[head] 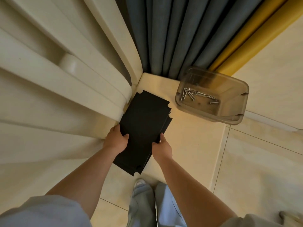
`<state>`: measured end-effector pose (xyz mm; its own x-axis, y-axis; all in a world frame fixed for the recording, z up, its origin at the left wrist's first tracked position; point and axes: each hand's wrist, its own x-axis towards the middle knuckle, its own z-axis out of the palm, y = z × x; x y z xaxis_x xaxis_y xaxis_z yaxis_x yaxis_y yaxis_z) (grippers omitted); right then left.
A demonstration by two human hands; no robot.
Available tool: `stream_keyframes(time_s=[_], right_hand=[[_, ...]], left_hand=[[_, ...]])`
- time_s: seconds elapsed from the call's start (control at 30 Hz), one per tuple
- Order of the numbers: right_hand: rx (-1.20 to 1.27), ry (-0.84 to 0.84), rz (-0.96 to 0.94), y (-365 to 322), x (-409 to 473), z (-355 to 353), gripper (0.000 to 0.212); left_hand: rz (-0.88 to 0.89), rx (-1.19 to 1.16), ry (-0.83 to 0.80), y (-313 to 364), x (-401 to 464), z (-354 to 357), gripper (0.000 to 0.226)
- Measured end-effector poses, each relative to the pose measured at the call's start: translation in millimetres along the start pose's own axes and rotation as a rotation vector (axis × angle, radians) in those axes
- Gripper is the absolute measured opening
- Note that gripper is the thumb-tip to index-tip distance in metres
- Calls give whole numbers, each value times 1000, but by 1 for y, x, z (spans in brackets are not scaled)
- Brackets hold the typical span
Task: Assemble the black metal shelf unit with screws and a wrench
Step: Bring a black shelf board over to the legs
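— What did the head camera show of the shelf parts?

— A stack of black metal shelf panels [144,126] lay flat on a low cream platform [188,133], in the corner where a white ribbed cabinet [54,76] met the blue-grey curtain [167,33]. The panels had scalloped notches at their corners, and the lower ones stuck out a little at the right edge, so the stack was not quite squared up.

— And the hands?

— Both were on the stack's near half. The left hand [117,140] gripped the left edge, thumb curled over the top face and fingers tucked along the side. The right hand [161,147] held the right edge, its thumb lying up along the panel's side; the other fingers were hidden under or behind the panels, so I couldn't tell exactly how they sat.

— Where were the fasteners?

— In a clear plastic tub [236,110] on the same platform, to the right of the panels and apart from them. Silver screws [190,95] lay in a loose heap at its left end, with a few nuts [211,96] in a short row beside them. I couldn't make out a wrench.

— Anything else in that view?

— A yellow curtain panel [255,36] ran beside the blue-grey one. Below, pale tiled floor [255,169], light jeans legs and one white shoe [139,183].
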<state>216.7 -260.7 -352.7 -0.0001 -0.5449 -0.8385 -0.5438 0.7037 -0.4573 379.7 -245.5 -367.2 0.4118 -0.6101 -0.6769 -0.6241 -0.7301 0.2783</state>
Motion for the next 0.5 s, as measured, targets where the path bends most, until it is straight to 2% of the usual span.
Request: stream_keyframes(time_s=[0.1, 0.27, 0.5], right_hand=[[45, -15, 9, 5, -5, 14, 66], [66, 9, 20, 12, -15, 23, 68], [66, 121, 77, 6, -14, 23, 46]], left_hand=[[-13, -75, 0, -2, 5, -2, 56], [-40, -27, -15, -11, 1, -5, 56], [-31, -56, 5, -11, 2, -2, 52]])
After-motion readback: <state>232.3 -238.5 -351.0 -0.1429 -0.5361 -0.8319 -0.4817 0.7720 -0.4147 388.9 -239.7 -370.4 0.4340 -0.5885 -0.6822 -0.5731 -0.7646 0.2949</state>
